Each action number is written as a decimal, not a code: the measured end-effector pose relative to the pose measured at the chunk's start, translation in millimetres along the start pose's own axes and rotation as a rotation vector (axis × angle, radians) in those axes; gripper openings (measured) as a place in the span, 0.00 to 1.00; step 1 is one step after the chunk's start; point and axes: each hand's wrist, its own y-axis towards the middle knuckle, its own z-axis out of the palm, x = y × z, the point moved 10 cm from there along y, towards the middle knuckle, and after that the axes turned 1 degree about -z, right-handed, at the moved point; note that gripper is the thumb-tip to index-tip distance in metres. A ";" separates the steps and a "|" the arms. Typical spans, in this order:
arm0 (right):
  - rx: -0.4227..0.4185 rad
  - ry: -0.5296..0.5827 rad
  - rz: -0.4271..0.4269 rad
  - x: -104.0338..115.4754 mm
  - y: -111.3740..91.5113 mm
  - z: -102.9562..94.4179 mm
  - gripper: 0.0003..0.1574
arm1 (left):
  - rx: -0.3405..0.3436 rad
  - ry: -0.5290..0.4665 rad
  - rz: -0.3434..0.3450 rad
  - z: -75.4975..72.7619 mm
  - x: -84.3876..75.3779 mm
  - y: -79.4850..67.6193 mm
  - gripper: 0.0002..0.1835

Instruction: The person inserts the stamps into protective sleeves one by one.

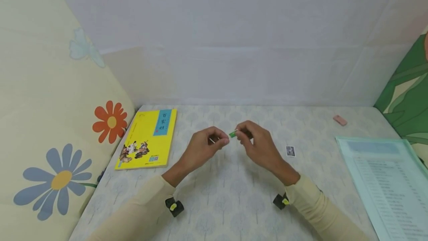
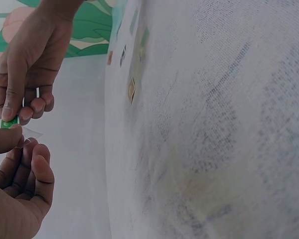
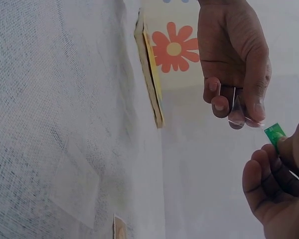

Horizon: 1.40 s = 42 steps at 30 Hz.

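Note:
Above the middle of the table, both hands meet fingertip to fingertip. My right hand point(image 1: 259, 144) pinches a small green stamp-like piece point(image 3: 274, 133) between thumb and forefinger. With thumb and fingertips my left hand point(image 1: 205, 144) holds a small clear plastic film point(image 3: 236, 118), close to the green piece; whether the two touch, I cannot tell. A small dark picture stamp point(image 1: 290, 151) with a white border lies on the table to the right of the right hand. Another small brownish stamp point(image 2: 131, 91) shows on the cloth in the left wrist view.
A yellow book point(image 1: 143, 144) with a blue title panel lies at the left. At the right are a pink eraser-like block point(image 1: 340, 120) and a light teal folder point(image 1: 344, 151) with a printed sheet. A tree-patterned cloth point(image 1: 207, 211) covers the table; pale curtains stand behind.

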 end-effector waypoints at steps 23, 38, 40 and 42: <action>-0.001 -0.020 -0.019 2.2 2.6 1.6 0.07 | 0.003 -0.006 0.013 0.8 -1.3 0.3 0.08; -0.034 -0.065 -0.063 11.3 2.0 0.7 0.07 | 0.001 -0.015 0.023 0.1 -0.3 -0.6 0.08; -0.041 -0.073 -0.069 11.1 1.8 0.1 0.06 | -0.002 -0.015 0.029 -0.2 -0.8 -0.4 0.08; -0.043 -0.075 -0.075 10.7 1.5 0.2 0.06 | -0.003 -0.016 0.032 -0.4 -1.0 -0.5 0.08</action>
